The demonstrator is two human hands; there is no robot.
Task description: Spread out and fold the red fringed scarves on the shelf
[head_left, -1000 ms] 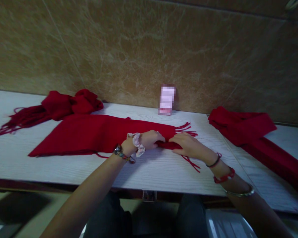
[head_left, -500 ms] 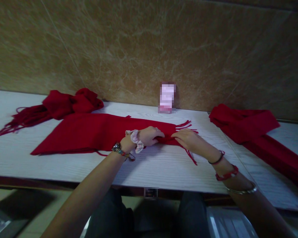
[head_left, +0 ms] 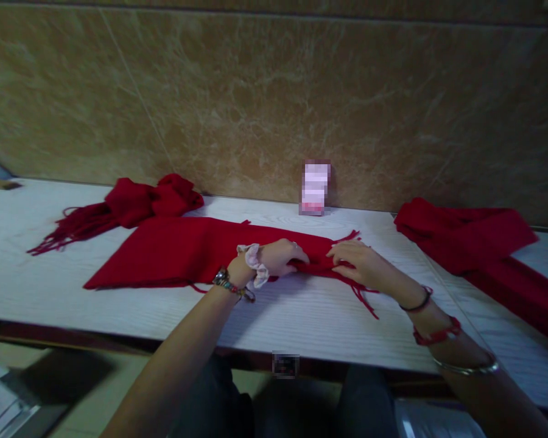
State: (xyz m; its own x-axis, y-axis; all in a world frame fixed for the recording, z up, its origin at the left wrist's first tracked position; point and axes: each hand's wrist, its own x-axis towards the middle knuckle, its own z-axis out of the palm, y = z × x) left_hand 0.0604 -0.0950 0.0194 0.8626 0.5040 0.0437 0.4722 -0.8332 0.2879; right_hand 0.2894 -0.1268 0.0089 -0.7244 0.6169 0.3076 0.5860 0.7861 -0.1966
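Observation:
A folded red scarf [head_left: 164,252] lies lengthwise on the table, its fringe at the right end. Wearing a pale scrunchie and a beaded bracelet, my left hand [head_left: 281,257] pinches the scarf's front fold, right of the middle. My right hand [head_left: 363,263] rests at the fringed end, thumb and fingers apart and touching the cloth; some fringe strands hang below it. Behind the left part of this scarf sits a bunched red scarf [head_left: 153,201] with fringe. Another folded red scarf [head_left: 466,237] lies to the right.
The white wood-grain table [head_left: 132,310] meets a brown marbled wall [head_left: 237,103] at its back. A blurred-out upright phone-like object [head_left: 315,188] leans on that wall. A seam crosses the tabletop at right. Below the front edge are my legs.
The fingers of my right hand have spread from a pinch and shifted slightly away from my left hand. My left hand keeps its hold. The whole view has shifted a little.

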